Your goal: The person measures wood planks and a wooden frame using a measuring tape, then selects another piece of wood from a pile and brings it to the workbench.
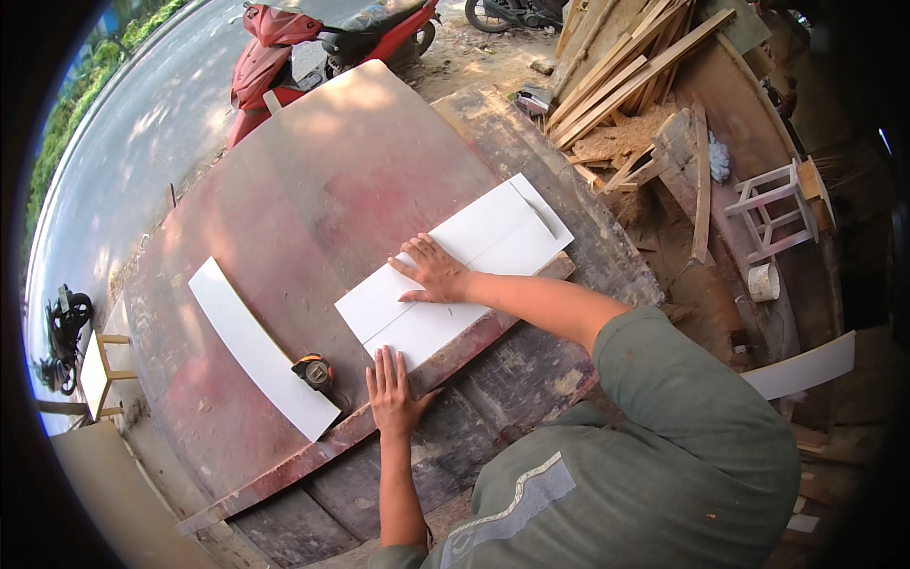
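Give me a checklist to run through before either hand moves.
1. Right hand flat on the white panel: ok, fingers spread.
2. Left hand at the panel's near-left end: ok, fingers extended.
3. Narrow white strip apart from the panel: ok.
4. Tape measure clear of both hands: ok, beside the strip.
5. Panel in one piece: cannot tell; it could be two side by side.
6. Gloves worn: not ok, both hands bare.
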Demonstrator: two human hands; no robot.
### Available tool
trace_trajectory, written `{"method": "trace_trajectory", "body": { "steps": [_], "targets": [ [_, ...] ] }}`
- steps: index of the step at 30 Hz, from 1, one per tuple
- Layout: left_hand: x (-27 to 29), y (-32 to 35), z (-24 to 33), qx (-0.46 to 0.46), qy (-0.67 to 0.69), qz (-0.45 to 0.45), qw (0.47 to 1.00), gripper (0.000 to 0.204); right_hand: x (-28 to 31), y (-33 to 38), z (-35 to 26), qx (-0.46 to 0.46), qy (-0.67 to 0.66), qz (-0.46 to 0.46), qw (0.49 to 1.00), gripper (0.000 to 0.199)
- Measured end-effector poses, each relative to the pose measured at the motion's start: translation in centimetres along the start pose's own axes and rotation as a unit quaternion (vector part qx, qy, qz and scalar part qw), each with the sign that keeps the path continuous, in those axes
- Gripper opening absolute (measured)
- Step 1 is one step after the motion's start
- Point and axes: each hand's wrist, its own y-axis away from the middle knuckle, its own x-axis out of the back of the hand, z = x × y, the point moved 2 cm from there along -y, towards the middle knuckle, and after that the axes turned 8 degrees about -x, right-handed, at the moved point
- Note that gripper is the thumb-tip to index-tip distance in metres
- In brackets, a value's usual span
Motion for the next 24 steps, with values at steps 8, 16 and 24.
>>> {"method": "trace_trajectory", "body": {
  "steps": [8, 16, 24],
  "targets": [
    [-0.7, -0.3, 0.1, 0.003, -0.023, 0.008, 1.0, 0.115, -0.1, -0.3, 0.3, -0.016, 0.009, -0.02, 1.0, 0.08],
    [-0.6, 0.0, -0.1, 0.005, -0.076, 0.006, 0.997, 0.117, -1.2, -1.2, 0.1, -0.035, 0.004, -0.077, 0.996, 0.092],
    [-1.7, 2.2, 2.2, 0.171, -0.07, 0.139, 0.973, 0.098, 0.0, -0.3, 0.6, -0.065, 0.017, -0.051, 0.996, 0.093]
  ]
}}
